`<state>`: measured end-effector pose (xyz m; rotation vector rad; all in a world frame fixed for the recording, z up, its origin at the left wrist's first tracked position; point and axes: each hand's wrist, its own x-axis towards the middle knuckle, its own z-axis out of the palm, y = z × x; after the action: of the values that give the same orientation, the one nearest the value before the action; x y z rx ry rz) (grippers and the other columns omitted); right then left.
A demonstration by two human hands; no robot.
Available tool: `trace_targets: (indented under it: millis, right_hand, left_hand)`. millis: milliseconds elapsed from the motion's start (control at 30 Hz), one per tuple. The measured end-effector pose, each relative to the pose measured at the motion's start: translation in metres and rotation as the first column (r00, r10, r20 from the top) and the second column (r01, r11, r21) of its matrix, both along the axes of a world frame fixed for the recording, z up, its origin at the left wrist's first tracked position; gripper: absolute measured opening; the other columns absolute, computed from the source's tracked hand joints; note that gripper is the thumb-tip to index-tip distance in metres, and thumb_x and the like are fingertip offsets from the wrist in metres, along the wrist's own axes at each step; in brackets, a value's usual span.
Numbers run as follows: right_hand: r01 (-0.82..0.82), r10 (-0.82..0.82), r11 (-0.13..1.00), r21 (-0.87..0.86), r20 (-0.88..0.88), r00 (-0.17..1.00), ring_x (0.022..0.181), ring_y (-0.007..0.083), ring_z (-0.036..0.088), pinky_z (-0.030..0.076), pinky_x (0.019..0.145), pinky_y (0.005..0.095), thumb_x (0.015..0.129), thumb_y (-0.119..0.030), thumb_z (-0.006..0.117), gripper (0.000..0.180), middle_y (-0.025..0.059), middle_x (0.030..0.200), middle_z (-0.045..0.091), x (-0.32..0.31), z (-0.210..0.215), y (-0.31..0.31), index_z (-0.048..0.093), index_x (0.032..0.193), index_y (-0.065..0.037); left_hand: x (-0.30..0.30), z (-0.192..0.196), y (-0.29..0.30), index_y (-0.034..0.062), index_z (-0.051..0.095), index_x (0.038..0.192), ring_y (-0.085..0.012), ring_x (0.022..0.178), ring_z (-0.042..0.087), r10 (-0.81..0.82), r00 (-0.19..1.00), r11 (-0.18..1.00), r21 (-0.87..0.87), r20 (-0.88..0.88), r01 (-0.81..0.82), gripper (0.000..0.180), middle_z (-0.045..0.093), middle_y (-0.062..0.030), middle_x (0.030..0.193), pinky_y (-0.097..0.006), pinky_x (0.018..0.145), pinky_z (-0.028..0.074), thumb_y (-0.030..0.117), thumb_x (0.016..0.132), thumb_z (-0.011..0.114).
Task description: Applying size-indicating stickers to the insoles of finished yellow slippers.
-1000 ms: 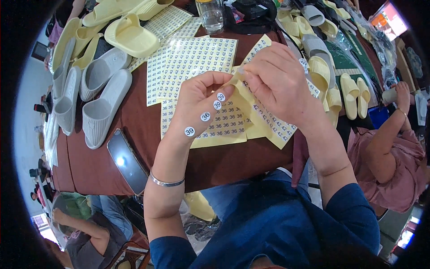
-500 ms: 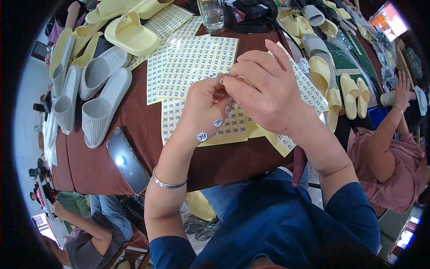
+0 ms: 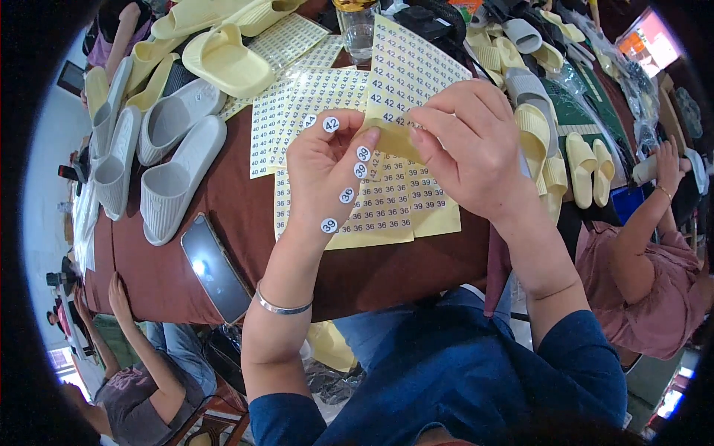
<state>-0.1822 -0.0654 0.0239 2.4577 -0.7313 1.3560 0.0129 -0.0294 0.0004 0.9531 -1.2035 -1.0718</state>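
Observation:
Both hands hold up one yellow sticker sheet point(image 3: 413, 68) of small round white labels above a brown table point(image 3: 223, 195). My left hand point(image 3: 327, 167) pinches the sheet's lower edge, and several round white stickers point(image 3: 347, 195) cling to the back of its fingers. A silver bangle sits on that wrist. My right hand point(image 3: 468, 145) grips the same edge from the right, fingers curled over the folded corner. More yellow sticker sheets point(image 3: 387, 215) lie flat on the table beneath the hands.
Grey slippers point(image 3: 178, 175) and pale yellow slippers point(image 3: 227, 63) lie at the left and back. A dark phone point(image 3: 216, 267) rests near the front edge. A clear glass point(image 3: 358, 31) stands at the back. More yellow slippers point(image 3: 587, 160) are at the right, beside a person in pink point(image 3: 647, 260).
The hands have lifted a sticker sheet upright off the pile, and the left hand has turned so that its stickered fingers face the camera.

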Motion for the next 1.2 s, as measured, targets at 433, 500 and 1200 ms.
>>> trace_targets:
  millis: [433, 500, 1200]
  right_hand:
    - [0.035, -0.034, 0.998, 0.048, -0.026, 0.999, 0.090, 0.0248, 0.061, 0.047, 0.084, 0.0404, 0.073, -0.011, 0.076, 0.021, 0.0044, 0.091, 0.064, 0.007, -0.007, 0.000, 0.071, 0.093, -0.007]
    - [0.029, -0.029, 0.999, 0.033, -0.020, 0.999, 0.091, 0.0247, 0.061, 0.047, 0.084, 0.0402, 0.073, -0.011, 0.076, 0.022, 0.0045, 0.091, 0.064, 0.009, -0.008, 0.000, 0.071, 0.094, -0.006]
    - [0.000, 0.001, 1.000, 0.010, -0.135, 0.991, 0.091, 0.0240, 0.061, 0.048, 0.084, 0.0392, 0.070, -0.011, 0.067, 0.018, 0.0055, 0.086, 0.062, 0.003, 0.000, 0.001, 0.068, 0.087, -0.005]
  left_hand:
    - [-0.005, 0.004, 0.004, -0.0045, 0.058, 0.125, -0.0072, 0.092, 0.061, -0.106, 0.993, 0.993, 0.050, -0.059, 0.109, 0.030, 0.067, -0.0056, 0.106, -0.022, 0.081, 0.050, 0.003, 0.097, 0.060]
    - [-0.005, 0.000, 0.002, -0.0038, 0.058, 0.126, -0.0065, 0.091, 0.060, -0.118, 0.992, 0.992, 0.038, -0.054, 0.120, 0.030, 0.067, -0.0046, 0.105, -0.022, 0.080, 0.049, 0.002, 0.096, 0.060]
    - [-0.005, -0.002, 0.006, 0.0025, 0.065, 0.116, -0.0178, 0.089, 0.068, 0.000, 0.883, 0.990, -0.125, 0.470, 0.067, 0.030, 0.070, -0.0111, 0.101, -0.030, 0.079, 0.055, -0.006, 0.087, 0.065]
